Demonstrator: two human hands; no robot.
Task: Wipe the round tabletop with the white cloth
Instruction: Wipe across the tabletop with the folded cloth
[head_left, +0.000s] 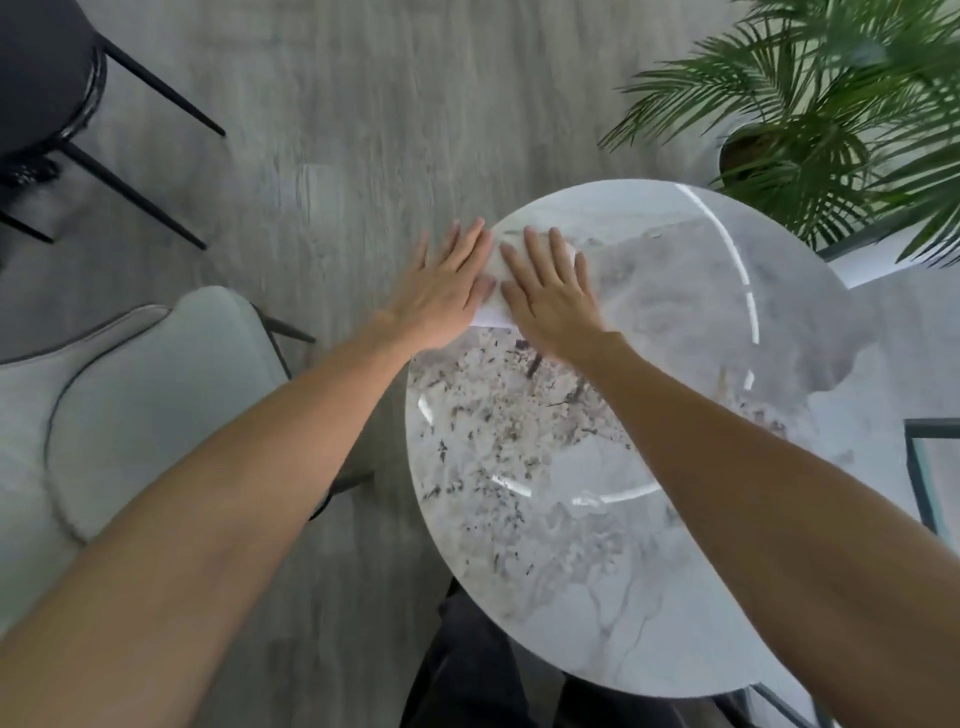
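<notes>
A: At mid-frame, on the table's (571, 623) upper-left rim, the cloth (492, 318) lies under the left hand (447, 291) and right hand (550, 301).
B: Gripped?
A: No. Both lie flat, fingers straight, pressing it, clasping nothing.
B: Then I'd press evenly and sweep overlapping arcs toward the lower right, so the cloth doesn't slide off the rim.

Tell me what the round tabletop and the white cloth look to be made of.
Round tabletop: polished marble or marble-look stone, judging by grey veining, dark speckles and sharp curved glare; real or imitation, cannot tell. White cloth: soft matte fabric, perhaps; only a plain white edge shows, so uncertain.
</notes>
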